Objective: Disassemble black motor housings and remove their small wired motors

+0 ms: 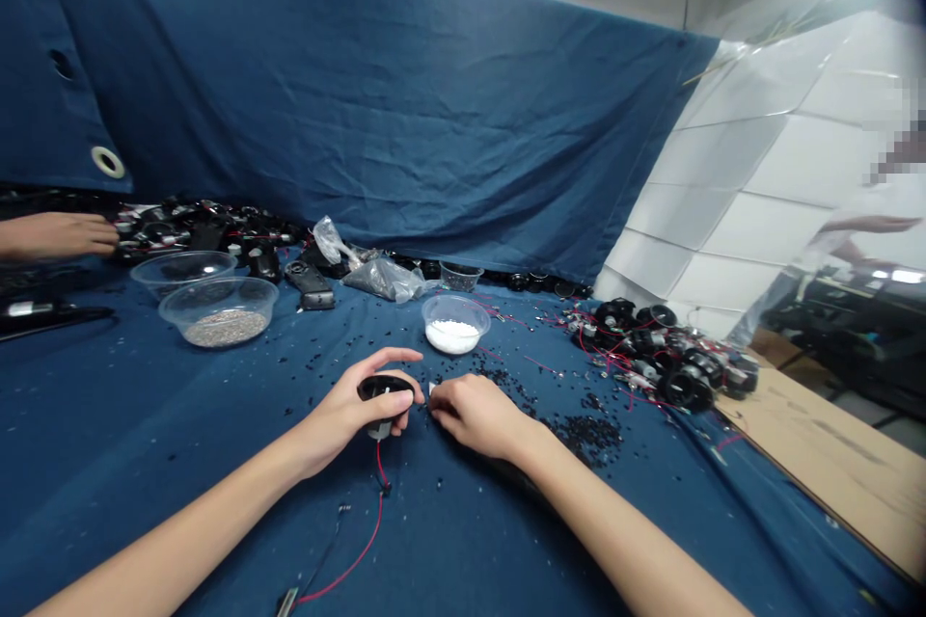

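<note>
My left hand (pixel 354 405) is closed around a small motor in a round black housing (pixel 386 389), its open rim tilted up toward me. Red and dark wires (pixel 379 516) hang from the motor's underside and run down the blue cloth to a small metal-looking piece (pixel 287 603). Close beside it, my right hand (pixel 477 413) is pinched, with a small white piece (pixel 432 388) showing at the fingertips. Just beyond both hands sits a clear bowl (pixel 455 307) of small white parts. Tiny black parts (pixel 589 434) lie scattered beside my right hand.
A heap of black motor housings with red wires (pixel 666 352) lies at the right, near a cardboard sheet (pixel 825 463). Clear bowls (pixel 246 294), one with small metallic parts, stand at the left. Another person's hand (pixel 65 236) reaches toward the far-left pile. Plastic bags (pixel 387 278) lie behind.
</note>
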`<state>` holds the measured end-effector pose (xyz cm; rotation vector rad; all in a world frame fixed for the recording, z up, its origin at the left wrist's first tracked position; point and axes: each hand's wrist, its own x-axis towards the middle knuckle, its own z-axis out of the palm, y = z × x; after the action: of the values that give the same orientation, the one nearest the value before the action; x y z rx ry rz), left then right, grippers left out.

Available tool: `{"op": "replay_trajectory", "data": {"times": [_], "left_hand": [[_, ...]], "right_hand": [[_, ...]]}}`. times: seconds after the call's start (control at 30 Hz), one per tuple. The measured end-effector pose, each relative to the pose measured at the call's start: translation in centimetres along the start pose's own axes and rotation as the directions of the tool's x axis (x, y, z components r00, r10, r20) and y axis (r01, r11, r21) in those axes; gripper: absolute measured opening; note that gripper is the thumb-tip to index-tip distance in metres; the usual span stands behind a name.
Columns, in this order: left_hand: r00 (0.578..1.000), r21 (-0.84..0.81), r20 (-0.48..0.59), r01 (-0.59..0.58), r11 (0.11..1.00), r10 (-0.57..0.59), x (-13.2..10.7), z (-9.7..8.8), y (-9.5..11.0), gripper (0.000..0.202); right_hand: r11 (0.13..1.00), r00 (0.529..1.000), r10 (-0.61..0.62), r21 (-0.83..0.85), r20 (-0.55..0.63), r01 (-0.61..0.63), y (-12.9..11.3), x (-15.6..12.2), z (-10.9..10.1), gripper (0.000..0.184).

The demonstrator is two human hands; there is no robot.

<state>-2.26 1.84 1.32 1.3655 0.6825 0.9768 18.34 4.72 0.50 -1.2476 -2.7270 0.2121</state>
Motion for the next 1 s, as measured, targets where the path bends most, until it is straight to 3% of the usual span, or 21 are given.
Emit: {"op": "replay_trajectory", "data": {"times": [0.4, 0.73, 1.0], "left_hand": [[1.000, 0.013, 0.003, 0.011, 1.000, -0.011, 0.1, -0.1, 0.0, 0.056], [1.000, 0.002, 0.012, 0.008, 1.000, -0.008, 0.1, -0.1, 0.0, 0.056], [1.000, 0.037, 0.016, 0.019, 0.999, -0.019, 0.1, 0.1, -0.1, 0.058]], "right_hand": [[0.999, 0.999, 0.033, -0.001, -0.012, -0.033, -0.1, -0.4, -0.4, 0.016], [0.967, 0.967, 0.248, -0.037, -0.065, -0.251, 0.8, -0.4, -0.8, 0.023], [0.984, 0.999, 0.049, 0.168, 0.017, -0.051, 0.7, -2.2, -1.0, 0.033]]}}
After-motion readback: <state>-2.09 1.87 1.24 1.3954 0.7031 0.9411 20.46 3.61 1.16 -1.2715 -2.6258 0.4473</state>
